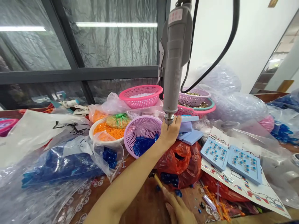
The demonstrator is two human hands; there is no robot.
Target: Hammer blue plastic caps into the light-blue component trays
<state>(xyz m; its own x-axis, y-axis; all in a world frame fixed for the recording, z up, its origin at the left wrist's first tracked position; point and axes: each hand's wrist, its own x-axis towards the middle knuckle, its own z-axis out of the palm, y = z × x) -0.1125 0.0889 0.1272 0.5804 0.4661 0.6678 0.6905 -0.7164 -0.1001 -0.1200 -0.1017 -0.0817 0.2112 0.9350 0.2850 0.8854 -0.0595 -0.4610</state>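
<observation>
An electric screwdriver [174,59] hangs upright on its black cables, with its bit tip just above my left hand [170,134]. That hand is raised beneath the bit, and any small item in its fingers is hidden. My right hand [177,209] sits low at the bench edge, gripping a yellow-handled hammer [158,181] whose head is partly hidden. A lilac basket [141,135] holding blue plastic pieces stands left of my left hand. Pale blue pads [185,127] lie stacked to its right, above a red plastic bag [179,163].
Two pale blue plates [244,164] studded with small parts rest on a printed sheet [263,194] at right. Behind stand a pink basket [140,96], stacked baskets [196,107] and a bowl of orange pieces [107,132]. Clear plastic bags [60,165] crowd the bench's left side.
</observation>
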